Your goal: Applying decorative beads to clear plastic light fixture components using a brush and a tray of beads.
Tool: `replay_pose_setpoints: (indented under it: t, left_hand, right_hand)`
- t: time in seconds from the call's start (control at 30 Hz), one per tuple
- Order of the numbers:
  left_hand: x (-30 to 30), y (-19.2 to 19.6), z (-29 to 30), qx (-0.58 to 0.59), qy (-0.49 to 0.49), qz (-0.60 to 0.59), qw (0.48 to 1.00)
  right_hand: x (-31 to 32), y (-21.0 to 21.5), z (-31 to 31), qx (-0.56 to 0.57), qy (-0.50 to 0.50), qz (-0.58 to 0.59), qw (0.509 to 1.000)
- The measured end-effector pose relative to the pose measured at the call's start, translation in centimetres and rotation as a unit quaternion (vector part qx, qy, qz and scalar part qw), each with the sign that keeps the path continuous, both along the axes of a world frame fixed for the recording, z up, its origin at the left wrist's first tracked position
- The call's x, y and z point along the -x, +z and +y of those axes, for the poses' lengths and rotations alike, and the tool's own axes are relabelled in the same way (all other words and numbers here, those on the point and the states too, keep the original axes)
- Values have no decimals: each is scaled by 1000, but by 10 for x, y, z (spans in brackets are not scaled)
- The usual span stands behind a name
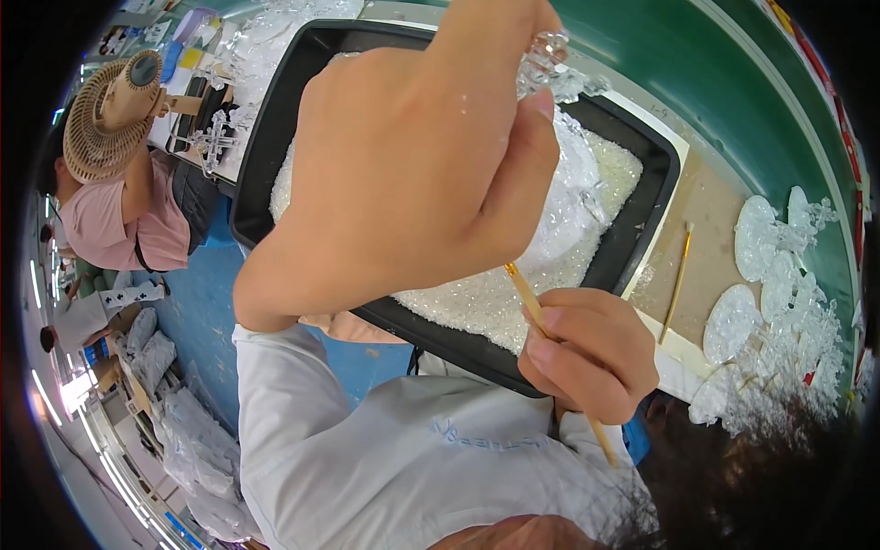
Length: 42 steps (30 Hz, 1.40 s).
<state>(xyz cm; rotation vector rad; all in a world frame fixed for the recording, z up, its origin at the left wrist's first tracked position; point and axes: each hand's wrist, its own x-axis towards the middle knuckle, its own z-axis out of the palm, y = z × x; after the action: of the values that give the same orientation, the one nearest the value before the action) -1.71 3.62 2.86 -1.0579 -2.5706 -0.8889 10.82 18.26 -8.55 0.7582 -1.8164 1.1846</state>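
Observation:
My left hand is large in the middle of the head view, above the black tray. Its thumb and fingers are closed on a clear, glassy ornament, partly hidden by the hand. My right hand is at the tray's near right edge, pinching a thin paintbrush. The brush slants up toward the left hand, which hides its tip. White sparkling granules fill the black tray. Below the left hand, a whitish translucent round piece shows over the granules.
Another thin brush lies on a brown board right of the tray. Beyond it are several clear oval-based pieces in a heap. At the left are a beige fan, clear ornaments and a person in a pink shirt.

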Motion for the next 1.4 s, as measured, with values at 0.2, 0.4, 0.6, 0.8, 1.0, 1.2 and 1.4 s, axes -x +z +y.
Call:
replay_pose_setpoints:
  t: [0.2,0.4,0.6,0.8,1.0,1.2,1.4]
  left_hand:
    - [-2,4,0,49,10,10,999]
    - [-3,3,0,42,15,1,999]
    - [-5,-1,4,19,23,34,999]
    - [0,-5,-5,52,-1,42,998]
    - [-1,-10,0,19,-6,70,997]
    - [-5,-9,-3,53,12,11,998]
    - [-8,-22,-4,3,26,25,999]
  right_hand:
    - [0,0,-2,20,8,-6,1000]
    - [4,-3,-3,27,9,12,1000]
    - [4,-3,-2,22,14,15,1000]
    - [3,-2,-2,34,8,-6,999]
    - [0,-3,-1,20,11,-13,1000]
    - [2,0,2,4,44,-30,999]
    - [1,9,-2,7,38,-73,997]
